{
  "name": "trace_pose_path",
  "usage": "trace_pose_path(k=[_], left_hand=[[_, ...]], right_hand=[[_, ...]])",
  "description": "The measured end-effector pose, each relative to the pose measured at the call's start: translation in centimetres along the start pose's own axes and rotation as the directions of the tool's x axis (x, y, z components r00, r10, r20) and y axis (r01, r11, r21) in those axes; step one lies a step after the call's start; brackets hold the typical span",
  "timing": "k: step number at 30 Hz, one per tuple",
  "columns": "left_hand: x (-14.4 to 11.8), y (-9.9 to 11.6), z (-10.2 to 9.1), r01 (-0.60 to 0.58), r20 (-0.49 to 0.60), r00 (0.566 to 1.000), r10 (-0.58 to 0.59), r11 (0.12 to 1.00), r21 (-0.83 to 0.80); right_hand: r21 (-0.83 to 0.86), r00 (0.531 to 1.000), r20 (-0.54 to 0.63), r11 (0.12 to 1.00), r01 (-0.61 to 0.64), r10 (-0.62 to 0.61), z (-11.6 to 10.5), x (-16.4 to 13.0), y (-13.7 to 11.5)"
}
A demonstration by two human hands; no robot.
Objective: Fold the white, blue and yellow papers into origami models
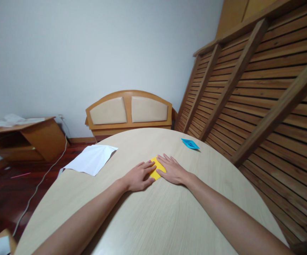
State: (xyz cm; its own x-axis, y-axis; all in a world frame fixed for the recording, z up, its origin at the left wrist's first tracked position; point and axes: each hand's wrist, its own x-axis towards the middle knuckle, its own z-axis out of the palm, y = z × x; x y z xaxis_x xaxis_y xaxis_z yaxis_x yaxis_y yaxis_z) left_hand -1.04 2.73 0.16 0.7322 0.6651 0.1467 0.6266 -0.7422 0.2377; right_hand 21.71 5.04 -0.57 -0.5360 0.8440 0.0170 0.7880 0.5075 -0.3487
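A small yellow paper (157,169) was seen lying flat on the round, pale wood-grain table (169,219), near the middle of the tabletop and a little toward its far side. It was pressed down from both sides. The left hand (139,176) was laid palm-down on the paper's left part, its fingers stretched out and slightly spread, with the fingertips resting on the yellow surface. The right hand (172,170) was laid flat on the paper's right part, fingers likewise extended and pointing left and far. Nothing was gripped by either hand; both were held open and flat, and only a strip of yellow was left showing between them.

Farther off and to the right, well apart from the hands, a folded blue paper (190,143) was lying on the table. On the table's left edge a white sheet (92,159) was seen, part of it hanging over the rim.

Beyond the table a wooden headboard with two padded panels (129,110) was propped against the grey wall. On the right a slatted wooden bed frame (262,92) was leaned upright. At far left a tilted wooden cabinet (26,138) was visible. No writing or label could be read anywhere.
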Motion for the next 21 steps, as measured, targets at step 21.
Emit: trace_pose_path(k=[21], left_hand=[[0.3,-0.7,0.9,0.114,-0.026,0.993,-0.114,0.993,0.025]], right_hand=[[0.06,0.957,-0.12,0.961,0.271,-0.262,-0.5,-0.3,0.5]])
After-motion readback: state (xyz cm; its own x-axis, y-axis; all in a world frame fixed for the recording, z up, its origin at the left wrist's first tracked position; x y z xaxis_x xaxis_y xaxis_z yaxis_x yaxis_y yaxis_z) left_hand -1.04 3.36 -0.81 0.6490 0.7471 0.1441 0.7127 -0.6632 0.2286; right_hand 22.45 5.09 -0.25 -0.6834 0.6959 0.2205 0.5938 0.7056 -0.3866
